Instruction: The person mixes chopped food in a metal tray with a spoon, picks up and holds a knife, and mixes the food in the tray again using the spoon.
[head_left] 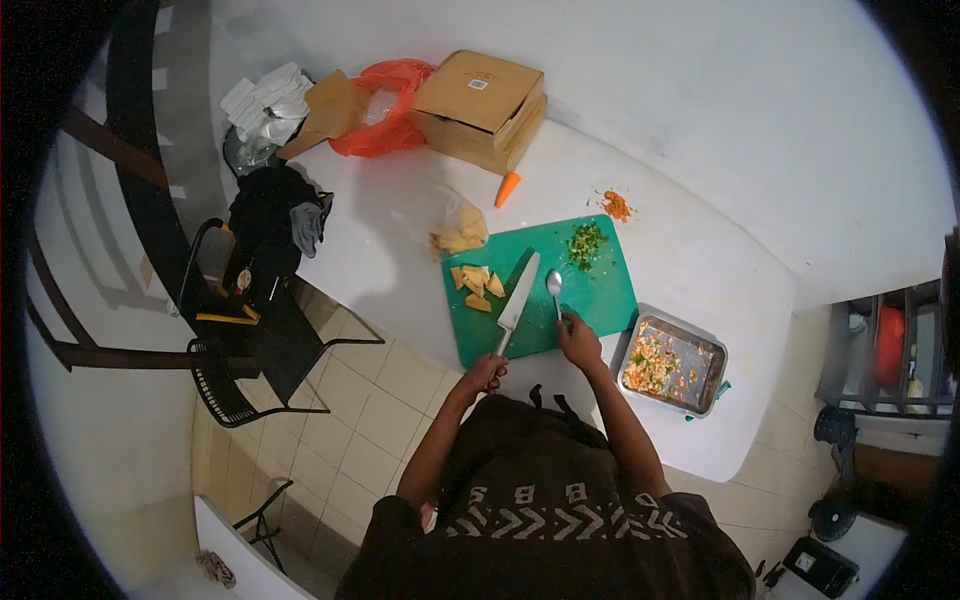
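My left hand [485, 373] is closed round the handle of a large kitchen knife [521, 292], its blade lying over the green cutting board [545, 240]. In my right hand [579, 341] is a metal spoon [555, 284], bowl end pointing away from me above the board. Yellowish-brown chunks [478, 286] sit on the board's left side, left of the blade. Chopped green herbs [586, 245] form a pile near its far right corner. To the right of the board, a metal tray [722, 365] holds a chopped orange, white and green mixture [655, 362].
A clear plastic bag [462, 228] with yellowish pieces touches the board's far left corner. Beyond are a carrot [507, 189], orange scraps [617, 206], cardboard boxes [480, 100] and a red plastic bag [385, 110]. A black chair [290, 350] stands left of the table.
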